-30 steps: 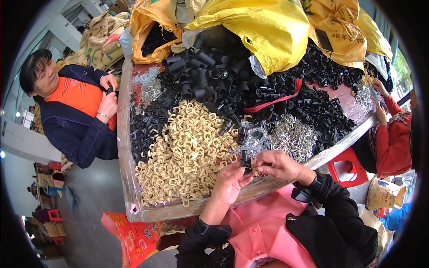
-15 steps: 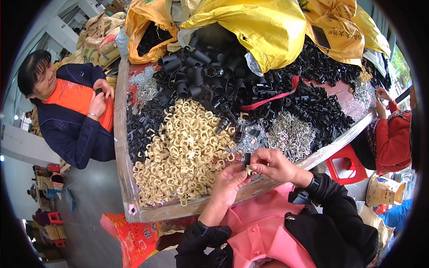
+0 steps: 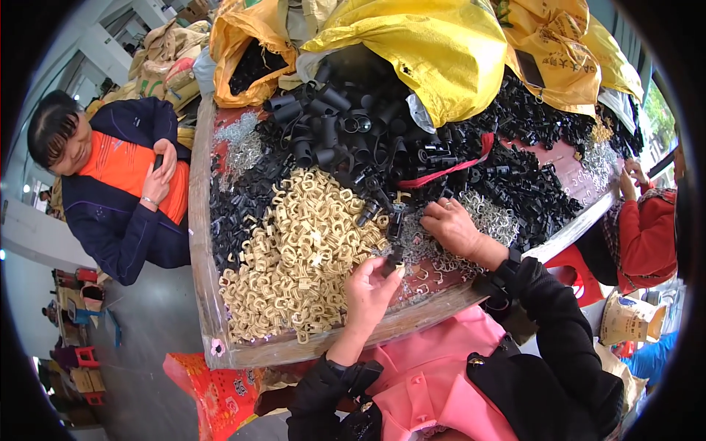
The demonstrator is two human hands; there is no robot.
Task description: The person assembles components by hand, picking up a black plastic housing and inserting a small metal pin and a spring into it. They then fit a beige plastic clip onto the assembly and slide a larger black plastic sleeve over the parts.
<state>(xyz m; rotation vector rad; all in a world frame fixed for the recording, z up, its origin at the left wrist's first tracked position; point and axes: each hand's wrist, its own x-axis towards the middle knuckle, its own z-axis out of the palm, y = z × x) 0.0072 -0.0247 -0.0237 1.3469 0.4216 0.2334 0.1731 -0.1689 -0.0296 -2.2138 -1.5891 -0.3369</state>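
Note:
My left hand (image 3: 370, 292) is closed in a pinch on a small black plastic part (image 3: 393, 262), above the table's near edge. Farther in and to the right, my right hand (image 3: 457, 229) reaches down with its fingers curled together, between a heap of silver metal clips (image 3: 487, 213) and a scatter of tiny metal pieces (image 3: 415, 239). What its fingertips hold, if anything, is hidden. Left of both hands rises a big heap of cream-coloured curved clips (image 3: 298, 257). Black fittings (image 3: 397, 220) lie just beyond the left hand.
Black tubular parts (image 3: 331, 125) and a red strip (image 3: 448, 167) lie farther back, below a yellow sack (image 3: 441, 59). The table's wooden rim (image 3: 397, 323) runs before me. A person in orange (image 3: 118, 176) handles something dark at left; another in red (image 3: 647, 235) works at right.
My hands were together over the near edge and have parted. The right moved forward to the metal pieces; the left shifted slightly left, with a black part in its fingers.

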